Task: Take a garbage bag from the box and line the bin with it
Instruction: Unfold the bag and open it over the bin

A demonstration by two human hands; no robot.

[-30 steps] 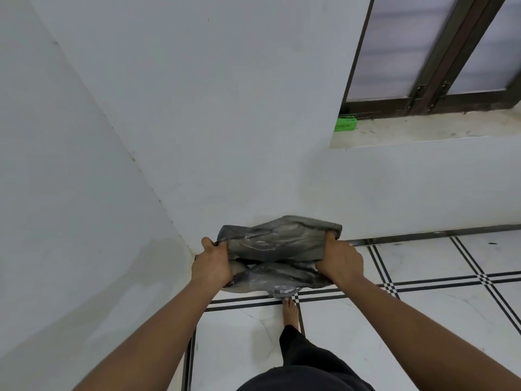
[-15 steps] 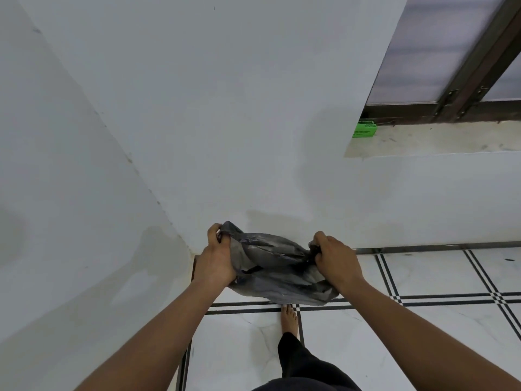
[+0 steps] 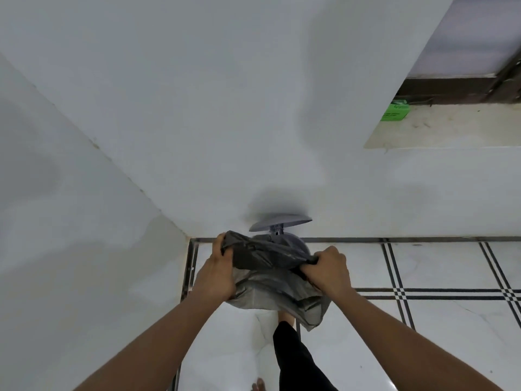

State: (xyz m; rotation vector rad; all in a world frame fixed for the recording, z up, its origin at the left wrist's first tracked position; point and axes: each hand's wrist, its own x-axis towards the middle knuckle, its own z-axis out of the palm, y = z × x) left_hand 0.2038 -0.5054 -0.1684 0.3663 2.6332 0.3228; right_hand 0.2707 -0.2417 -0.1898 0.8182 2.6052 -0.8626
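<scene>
Left hand point(image 3: 217, 270) and right hand point(image 3: 327, 270) clenched on crinkled grey plastic bag point(image 3: 270, 275), round lidded bin point(image 3: 284, 238) behind

Now in view behind garbage bag point(image 3: 270, 258): grey bin point(image 3: 296, 244), lid point(image 3: 280, 221) raised. Bag stretched wider between left hand point(image 3: 217, 273) and right hand point(image 3: 328, 272).

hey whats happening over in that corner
A person is standing in the corner of a tiled room, holding a grey garbage bag stretched between the left hand and the right hand. They hold it just over a small grey bin that stands by the wall with its lid raised. The bag looks bunched and only partly opened, and it does not yet look fitted over the bin's rim. A green box sits on the window ledge up to the right.
</scene>
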